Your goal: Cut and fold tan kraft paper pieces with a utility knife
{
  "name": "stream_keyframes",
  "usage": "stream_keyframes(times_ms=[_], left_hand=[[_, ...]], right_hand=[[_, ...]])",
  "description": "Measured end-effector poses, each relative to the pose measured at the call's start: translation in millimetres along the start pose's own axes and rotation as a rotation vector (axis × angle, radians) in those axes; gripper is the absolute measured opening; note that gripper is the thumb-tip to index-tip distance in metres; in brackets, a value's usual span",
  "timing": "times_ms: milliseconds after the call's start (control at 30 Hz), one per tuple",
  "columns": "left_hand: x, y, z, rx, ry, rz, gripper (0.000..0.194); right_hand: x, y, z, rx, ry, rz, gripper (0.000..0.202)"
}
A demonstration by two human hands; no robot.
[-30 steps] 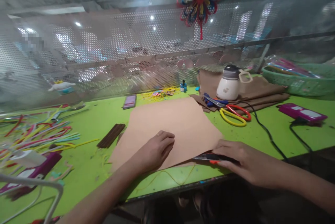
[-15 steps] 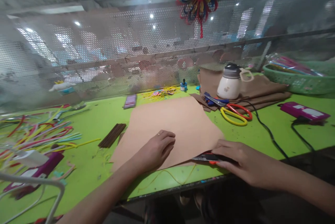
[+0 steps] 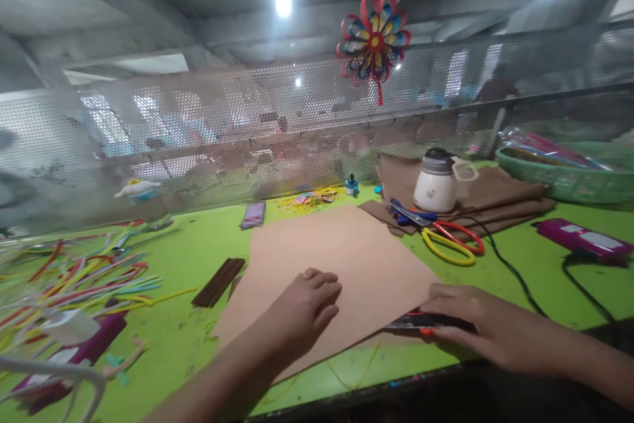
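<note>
A large tan paper sheet [image 3: 317, 245] lies on the green table, with another layer visible beneath its near right edge. My left hand [image 3: 310, 307] rests palm down on the sheet, fingers loosely bent and holding nothing. At the sheet's right corner, my right hand [image 3: 475, 321] is closed around a black utility knife [image 3: 413, 321] with red parts. Its metal blade points left, along the near edge and partly under the upper layer. The palm hides most of the handle.
Brown strips [image 3: 218, 282] lie left of the sheet, beyond them colourful pipe cleaners [image 3: 99, 271]. Scissors [image 3: 448, 245], a white jug [image 3: 434, 189] and brown sheets [image 3: 515, 192] are at the back right. A purple device [image 3: 582, 238] with a black cable is farther right.
The camera view has tilted up. My right hand and the knife have shifted slightly right along the sheet's edge. The near left part of the sheet's edge appears closer to me.
</note>
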State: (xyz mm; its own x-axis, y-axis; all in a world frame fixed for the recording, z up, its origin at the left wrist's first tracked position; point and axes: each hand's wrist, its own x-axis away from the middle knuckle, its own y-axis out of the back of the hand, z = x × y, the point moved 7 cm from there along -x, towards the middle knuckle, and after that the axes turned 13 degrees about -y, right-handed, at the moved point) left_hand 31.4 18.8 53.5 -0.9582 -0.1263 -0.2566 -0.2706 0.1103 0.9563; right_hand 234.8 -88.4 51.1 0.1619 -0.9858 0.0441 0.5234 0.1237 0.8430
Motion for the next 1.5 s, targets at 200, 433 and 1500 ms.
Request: stream_keyframes(times_ms=[200,433,1500], left_hand=[[19,0.8,15,0.099,0.071,-0.065,0.025],[23,-6.4,20,0.049,-0.034,-0.090,0.028],[23,-9.6,17,0.066,-0.040,-0.093,0.029]], right_hand=[[2,-9,-7,0.021,0.006,-0.028,0.032],[-1,-12,-3,0.033,0.028,-0.054,0.029],[-12,-34,42,0.019,0.096,-0.011,0.027]])
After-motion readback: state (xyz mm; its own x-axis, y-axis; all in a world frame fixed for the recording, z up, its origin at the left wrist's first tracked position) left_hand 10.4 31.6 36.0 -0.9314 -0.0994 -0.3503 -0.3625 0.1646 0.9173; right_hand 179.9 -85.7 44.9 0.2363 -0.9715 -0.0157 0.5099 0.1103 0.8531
